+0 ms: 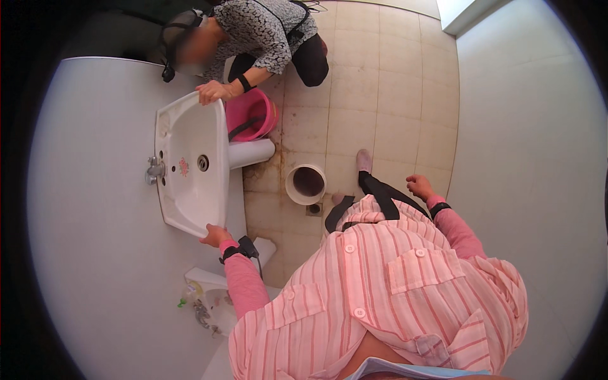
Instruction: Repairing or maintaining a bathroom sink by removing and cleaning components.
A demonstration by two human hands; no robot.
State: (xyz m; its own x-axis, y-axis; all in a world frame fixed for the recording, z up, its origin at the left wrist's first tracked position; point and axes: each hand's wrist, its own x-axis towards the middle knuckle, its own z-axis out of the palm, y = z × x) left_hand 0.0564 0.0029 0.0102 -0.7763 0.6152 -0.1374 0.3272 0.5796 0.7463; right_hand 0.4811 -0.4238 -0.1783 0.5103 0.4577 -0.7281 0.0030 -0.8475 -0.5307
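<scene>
2 hands meet the white washbasin point(201, 190) at opposite ends: the person's left hand point(216, 235) grips its near front corner, fingers closed around the rim, while a hand point(215, 92) of a crouching co-worker point(266, 38) rests on the far front corner. The person's right hand point(419, 187) hangs well apart on the other side, fingers partly curled; whether it is closed, I cannot tell. The basin stands by the left wall point(95, 190), its faucet point(154, 170) at the wall side and a white pedestal point(252, 152) showing below its front. Just beside the pedestal is 1 pink bucket point(246, 104). Further out on the tiled floor point(405, 95), 1 white bucket point(289, 185) holds something dark, next to a floor drain point(313, 209). A 2nd basin point(199, 275) lies beyond the left forearm, partly hidden.
</scene>
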